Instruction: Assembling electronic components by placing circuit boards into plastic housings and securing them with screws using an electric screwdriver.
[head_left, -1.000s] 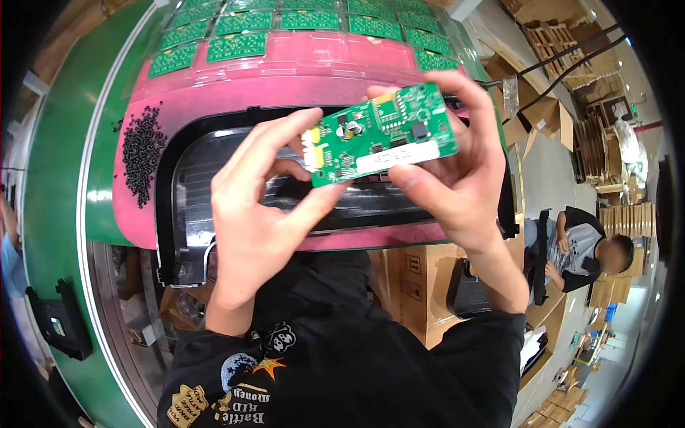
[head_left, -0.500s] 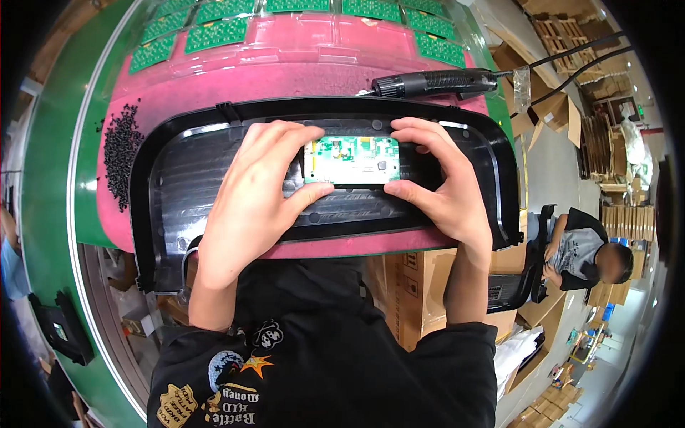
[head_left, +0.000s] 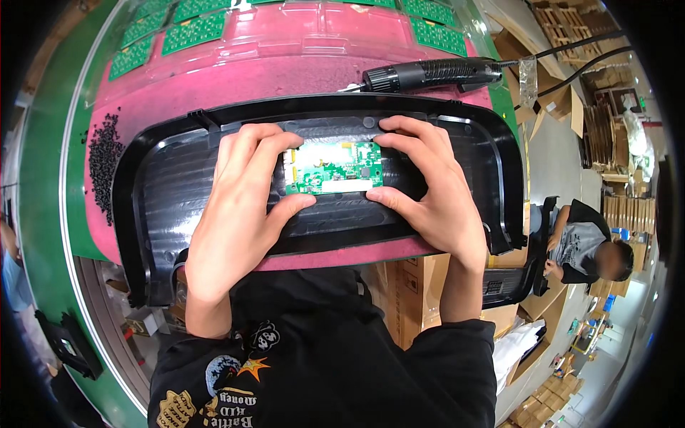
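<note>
A green circuit board (head_left: 330,171) with a bright glare on its upper half lies between my two hands. My left hand (head_left: 239,196) grips its left end, thumb at the near edge and fingers at the far corner. At the right end, my right hand (head_left: 439,189) pinches it the same way. Under the board is a wide black plastic housing (head_left: 189,187) with raised rims and curved corners. Whether the board touches the housing floor I cannot tell.
Beyond the housing, a black power screwdriver (head_left: 432,74) with a cable lies on the pink mat (head_left: 285,80). Small black screws (head_left: 105,160) are heaped at the left. A clear tray (head_left: 314,44) holds several green boards (head_left: 193,34). At the right, another person (head_left: 584,239) sits near cardboard boxes.
The board and both hands appear slightly farther left and lower, and the housing has shifted similarly in view. Glare on the board has moved toward its far edge. Both hands keep their hold.
</note>
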Motion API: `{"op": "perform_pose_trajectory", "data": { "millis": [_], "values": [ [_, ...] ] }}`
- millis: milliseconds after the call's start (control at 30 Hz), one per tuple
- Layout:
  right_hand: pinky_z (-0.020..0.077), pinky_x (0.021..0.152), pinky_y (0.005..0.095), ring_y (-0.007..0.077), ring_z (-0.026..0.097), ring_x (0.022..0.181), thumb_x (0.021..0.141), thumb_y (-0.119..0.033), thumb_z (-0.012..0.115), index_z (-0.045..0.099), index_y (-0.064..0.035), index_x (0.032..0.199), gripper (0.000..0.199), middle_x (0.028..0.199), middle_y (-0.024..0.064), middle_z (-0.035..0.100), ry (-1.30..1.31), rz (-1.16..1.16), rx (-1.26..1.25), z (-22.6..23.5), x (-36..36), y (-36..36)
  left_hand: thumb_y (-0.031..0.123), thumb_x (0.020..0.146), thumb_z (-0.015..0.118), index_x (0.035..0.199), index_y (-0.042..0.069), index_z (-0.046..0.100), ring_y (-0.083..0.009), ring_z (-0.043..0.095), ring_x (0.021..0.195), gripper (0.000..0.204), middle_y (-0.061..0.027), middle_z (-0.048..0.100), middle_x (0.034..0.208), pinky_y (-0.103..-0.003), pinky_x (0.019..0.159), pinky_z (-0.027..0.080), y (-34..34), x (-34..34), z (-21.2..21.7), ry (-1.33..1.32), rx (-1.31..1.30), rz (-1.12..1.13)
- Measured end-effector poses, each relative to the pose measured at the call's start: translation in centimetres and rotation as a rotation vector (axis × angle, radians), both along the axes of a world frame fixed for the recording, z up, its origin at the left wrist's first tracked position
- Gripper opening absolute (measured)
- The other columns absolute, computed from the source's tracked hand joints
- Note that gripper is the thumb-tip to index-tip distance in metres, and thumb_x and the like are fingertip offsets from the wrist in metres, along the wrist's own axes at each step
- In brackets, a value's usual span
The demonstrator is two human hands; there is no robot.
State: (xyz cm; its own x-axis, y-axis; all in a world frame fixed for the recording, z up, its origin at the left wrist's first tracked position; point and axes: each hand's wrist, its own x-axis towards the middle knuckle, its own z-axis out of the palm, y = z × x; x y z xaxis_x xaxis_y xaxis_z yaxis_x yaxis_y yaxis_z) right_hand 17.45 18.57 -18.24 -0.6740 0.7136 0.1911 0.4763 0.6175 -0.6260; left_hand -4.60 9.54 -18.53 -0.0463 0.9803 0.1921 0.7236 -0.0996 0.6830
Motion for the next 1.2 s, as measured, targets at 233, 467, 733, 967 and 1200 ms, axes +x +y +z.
{"op": "perform_pose_trajectory", "data": {
  "millis": [233,467,733,967,1200],
  "values": [
    [0.0412,0.100,0.0396,0.0329,0.047,0.119,0.071,-0.011,0.080,0.059,0.0008,0.115,0.050,0.128,0.0134,0.052,0.021,0.012,0.003,-0.3,0.0,0.0,0.001,0.064,0.078,0.114,0.003,0.057,-0.0317,0.050,0.111,0.055,-0.0113,0.053,0.116,-0.039,0.094,0.041,-0.1,0.0,0.0,0.004,-0.021,0.007],
    [0.0408,0.101,0.0395,0.0329,0.046,0.119,0.071,-0.011,0.080,0.059,-0.0007,0.116,0.050,0.128,0.0133,0.052,-0.009,0.009,0.003,-0.1,-0.2,0.0,0.001,0.064,0.078,0.114,0.004,0.057,-0.0322,0.049,0.112,0.055,-0.0114,0.053,0.116,-0.039,0.095,0.041,-0.1,-0.4,-0.1,-0.008,-0.025,-0.007],
    [0.0405,0.101,0.0400,0.0330,0.049,0.118,0.066,-0.008,0.081,0.060,-0.0031,0.116,0.054,0.128,0.0117,0.054,-0.053,0.019,0.037,0.3,-0.8,0.0,0.014,0.065,0.083,0.122,0.000,0.051,-0.0359,0.049,0.112,0.067,-0.0171,0.051,0.119,-0.042,0.096,0.041,-0.5,-1.0,-0.2,-0.026,0.098,-0.037],
    [0.0370,0.104,0.0355,0.0255,0.050,0.121,0.066,-0.006,0.080,0.050,-0.0030,0.130,0.071,0.128,0.0109,0.054,0.094,-0.091,-0.099,0.4,-0.3,-0.9,0.015,0.073,0.079,0.114,-0.002,0.065,-0.0293,0.066,0.088,0.046,-0.0161,0.062,0.111,-0.037,0.080,0.053,-7.6,-2.3,4.9,-0.140,0.371,-0.185],
    [0.0360,0.090,0.0259,0.0131,0.046,0.097,0.092,-0.008,0.062,0.051,-0.0033,0.129,0.039,0.102,0.0031,0.048,0.140,-0.389,0.209,4.4,3.7,2.6,0.005,0.076,0.071,0.100,-0.002,0.060,-0.0397,0.060,0.090,0.028,-0.0184,0.061,0.095,-0.045,0.076,0.049,-11.7,-15.0,5.1,0.322,-0.061,0.555]
  ]
}}
